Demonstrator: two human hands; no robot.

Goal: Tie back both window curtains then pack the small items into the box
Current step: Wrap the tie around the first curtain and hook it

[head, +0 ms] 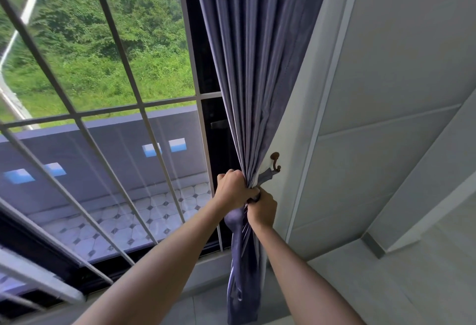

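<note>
At the right edge of the window, both hands cinch the gathered curtain just below its wall hook.

Nearest, the two bare forearms reach up side by side; the left hand (231, 187) is fisted round the bunched pleats of the slate-blue velvet curtain (253, 72), and the right hand (263, 209) sits touching it just beneath, fingers curled at what looks like a matching blue fabric tie-back band (266, 176) running up to the small brown metal wall hook (275, 161). To do this well, I would keep the left hand's squeeze tight so no pleat slips free, draw the band snug round the whole bundle, and check that its loop is seated on the hook before letting go. The curtain's tail hangs loose below the hands. Beyond, the white window bars (123, 67) stand before greenery. No box or small items are in view.
</note>
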